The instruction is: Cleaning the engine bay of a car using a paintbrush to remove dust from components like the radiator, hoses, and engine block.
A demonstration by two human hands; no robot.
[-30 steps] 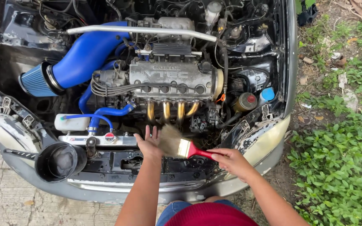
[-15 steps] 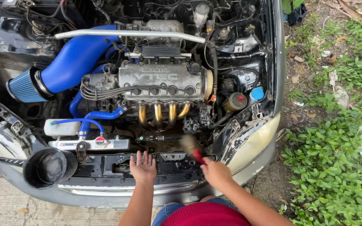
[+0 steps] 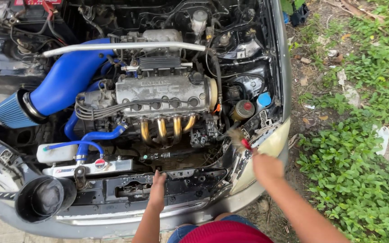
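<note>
At the front right corner of the engine bay:
Brush [image 3: 241,140]: held in the closed right hand [image 3: 266,166], handle running up-left, bristles beyond the fist.
Left hand [image 3: 158,184]: laid flat, fingers spread, on the front crossmember [image 3: 190,177], farther away.

Left hand [image 3: 157,185] flat, right hand [image 3: 266,167] clenched.

beside the grey engine cover [image 3: 160,92] sits a big blue pipe [image 3: 66,83]. below it are gold pipes [image 3: 167,128]. the brush [image 3: 241,139] has a red handle.
</note>
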